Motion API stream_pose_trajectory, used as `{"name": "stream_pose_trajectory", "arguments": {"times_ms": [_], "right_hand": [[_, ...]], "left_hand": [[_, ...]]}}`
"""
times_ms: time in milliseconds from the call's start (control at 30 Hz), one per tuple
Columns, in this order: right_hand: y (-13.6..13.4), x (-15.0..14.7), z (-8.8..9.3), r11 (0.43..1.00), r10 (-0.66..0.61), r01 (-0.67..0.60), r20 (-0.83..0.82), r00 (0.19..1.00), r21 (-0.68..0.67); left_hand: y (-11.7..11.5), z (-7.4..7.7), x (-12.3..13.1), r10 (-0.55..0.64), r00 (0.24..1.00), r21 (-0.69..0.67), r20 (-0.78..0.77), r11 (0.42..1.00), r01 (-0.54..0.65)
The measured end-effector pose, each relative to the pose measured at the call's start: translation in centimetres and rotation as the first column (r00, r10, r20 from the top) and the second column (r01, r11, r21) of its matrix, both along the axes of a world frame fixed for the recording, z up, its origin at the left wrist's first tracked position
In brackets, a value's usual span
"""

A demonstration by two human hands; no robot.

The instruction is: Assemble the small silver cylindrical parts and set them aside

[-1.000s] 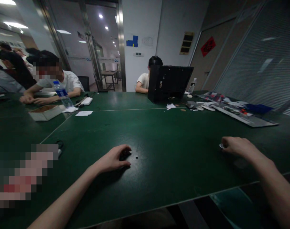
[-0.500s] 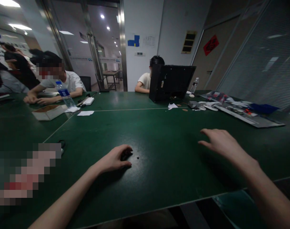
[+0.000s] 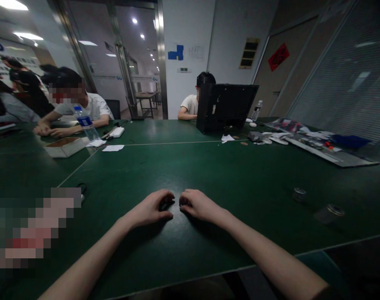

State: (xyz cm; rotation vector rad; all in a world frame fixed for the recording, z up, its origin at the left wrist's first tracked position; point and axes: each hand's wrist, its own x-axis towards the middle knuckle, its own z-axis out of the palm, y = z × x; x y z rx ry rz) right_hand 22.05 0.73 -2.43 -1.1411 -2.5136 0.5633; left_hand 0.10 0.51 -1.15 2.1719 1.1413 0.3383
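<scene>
My left hand rests on the green tabletop, its fingers curved and the thumb apart, with no object visible in the gap. Facing it, a short distance to the right, is my right hand. Its fingers and thumb are closed around a tiny dark piece at the tabletop, mostly hidden by the fingertips and too small to name. To the right of my right forearm stand a small metal cylinder and a larger one, both slightly blurred.
A black box-like casing stands at the back, with a person behind it. Another person sits back left near a water bottle and a white open box. A tray of parts lies far right. Something pixelated is at left.
My right hand has moved left from the right side to the tiny piece beside my left hand. Two metal cylinders it had covered now show. My left hand has stayed in place.
</scene>
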Motion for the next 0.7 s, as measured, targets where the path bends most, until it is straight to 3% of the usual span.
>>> {"name": "stream_pose_trajectory", "arguments": {"times_ms": [267, 500, 600, 700], "right_hand": [[-0.9, 0.1, -0.7, 0.999, 0.012, -0.019, -0.164, 0.986, -0.042], [-0.7, 0.0, -0.4, 0.968, -0.073, -0.01, -0.321, 0.944, -0.249], [-0.5, -0.2, -0.9, 0.901, -0.163, -0.047, -0.436, 0.885, -0.431], [-0.2, -0.4, -1.6, 0.779, -0.27, -0.163, -0.559, 0.784, -0.605]], "left_hand": [[-0.1, 0.2, 0.3, 0.03, 1.0, -0.023, 0.003, 0.999, -0.03], [-0.3, 0.6, 0.2, 0.019, 1.0, -0.018, -0.008, 1.0, -0.019], [-0.3, 0.6, 0.2, 0.023, 1.0, -0.009, -0.011, 1.0, -0.023], [-0.3, 0.5, 0.2, 0.015, 1.0, 0.005, -0.011, 1.0, -0.015]]}}
